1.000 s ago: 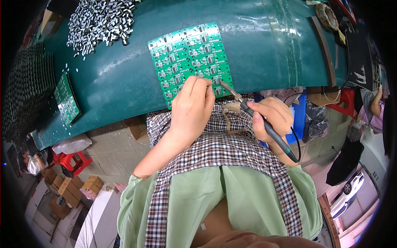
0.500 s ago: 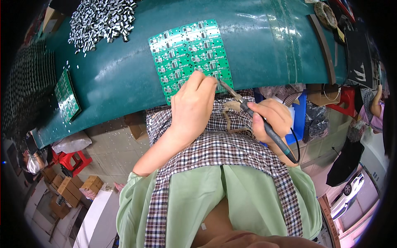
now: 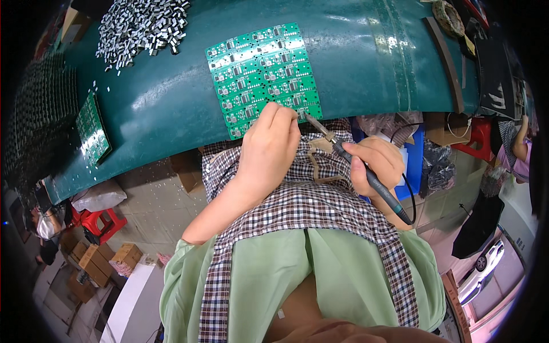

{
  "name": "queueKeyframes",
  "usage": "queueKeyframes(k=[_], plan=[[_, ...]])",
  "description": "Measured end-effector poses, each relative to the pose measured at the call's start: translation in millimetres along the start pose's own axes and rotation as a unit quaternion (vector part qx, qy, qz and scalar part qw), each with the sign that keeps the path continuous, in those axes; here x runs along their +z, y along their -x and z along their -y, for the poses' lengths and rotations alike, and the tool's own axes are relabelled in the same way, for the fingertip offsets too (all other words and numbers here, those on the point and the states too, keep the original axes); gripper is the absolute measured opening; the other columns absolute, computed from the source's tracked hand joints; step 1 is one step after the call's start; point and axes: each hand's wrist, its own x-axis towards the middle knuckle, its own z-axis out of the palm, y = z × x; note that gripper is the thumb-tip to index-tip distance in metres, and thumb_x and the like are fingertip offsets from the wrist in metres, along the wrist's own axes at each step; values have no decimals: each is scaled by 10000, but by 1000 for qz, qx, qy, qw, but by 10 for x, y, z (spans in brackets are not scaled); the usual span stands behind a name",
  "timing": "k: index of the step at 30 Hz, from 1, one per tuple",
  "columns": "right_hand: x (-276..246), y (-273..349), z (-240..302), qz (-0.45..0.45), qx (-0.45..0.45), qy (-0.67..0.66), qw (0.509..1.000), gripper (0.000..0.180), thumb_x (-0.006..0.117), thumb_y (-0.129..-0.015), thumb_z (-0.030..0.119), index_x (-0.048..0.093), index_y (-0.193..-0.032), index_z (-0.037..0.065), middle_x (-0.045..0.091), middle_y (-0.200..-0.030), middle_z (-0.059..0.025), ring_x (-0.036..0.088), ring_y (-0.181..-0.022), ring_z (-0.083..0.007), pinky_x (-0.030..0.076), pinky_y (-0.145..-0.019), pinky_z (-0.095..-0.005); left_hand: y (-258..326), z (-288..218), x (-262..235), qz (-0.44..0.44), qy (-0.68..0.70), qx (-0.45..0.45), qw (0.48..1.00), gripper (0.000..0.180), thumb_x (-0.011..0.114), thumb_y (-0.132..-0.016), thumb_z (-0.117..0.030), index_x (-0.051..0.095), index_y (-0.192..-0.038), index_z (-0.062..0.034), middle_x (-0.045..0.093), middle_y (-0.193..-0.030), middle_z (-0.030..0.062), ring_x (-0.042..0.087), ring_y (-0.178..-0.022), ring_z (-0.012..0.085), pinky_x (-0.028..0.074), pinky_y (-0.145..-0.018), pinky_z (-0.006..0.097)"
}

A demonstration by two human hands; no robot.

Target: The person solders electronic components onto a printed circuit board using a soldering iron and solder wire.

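Observation:
A green panel of circuit boards [image 3: 263,71] lies flat on the table at its near edge, with rows of small parts on it. My right hand [image 3: 374,163] grips a soldering iron [image 3: 380,191] like a pen, its tip pointing up-left to the panel's lower right corner. Close beside that tip, my left hand [image 3: 269,146] rests over the panel's near edge, fingertips pinched together. Whatever sits between those fingertips is hidden by the hand.
On the green table [image 3: 160,97], a heap of small metal-and-black parts [image 3: 140,28] lies far left. Another circuit board panel [image 3: 93,128] is near the left edge, beside a stack of dark ridged trays [image 3: 43,114]. A dark bar [image 3: 445,63] lies at right.
My left hand has shifted slightly down from the panel. The soldering iron's tip has moved a little right and down, with the right hand almost still.

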Motion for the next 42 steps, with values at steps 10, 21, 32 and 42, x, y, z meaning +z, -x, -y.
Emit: queueKeyframes(k=[10, 21, 32, 42], plan=[[-14, 58, 78, 4, -4, 21, 1000, 173, 624, -663, 62, 688, -810, -4, 598, -613, -78, 574, -483, -206, 441, -442, -293, 23, -6, -52, 16, -60, 62, 996, 75, 647, -775, 32, 626, -835, -8, 575, -761, 108, 587, -634, 266, 468, -565, 326], [38, -126, 211, -80, 117, -19, 990, 227, 669, -729, 80, 642, -920, -40, 628, -773, -146, 598, -661, -239, 469, -582, -304, 56, 646, -1447, -241, 240, -216, 915, 55, 611, -895, -50, 622, -918, -1, 555, -800, -20, 450, -640, 33, 315, -523, 179], [596, -877, 90, 11, 173, -42, 984, 176, 690, -778, 24, 659, -943, -26, 666, -821, -139, 639, -691, -205, 501, -634, -282, -718, 657, -616, -203, -45, -14, 978, 65, 685, -795, -28, 657, -854, -37, 597, -745, 39, 448, -531, 108, 356, -482, 251], [765, -1033, -34, 18, 111, -16, 994, 173, 686, -730, -9, 677, -902, -21, 657, -736, -134, 641, -624, -214, 496, -553, -281, -742, 737, -511, -176, -51, -46, 982, 85, 692, -778, -25, 648, -850, -35, 623, -760, 29, 388, -464, 97, 326, -446, 258]])
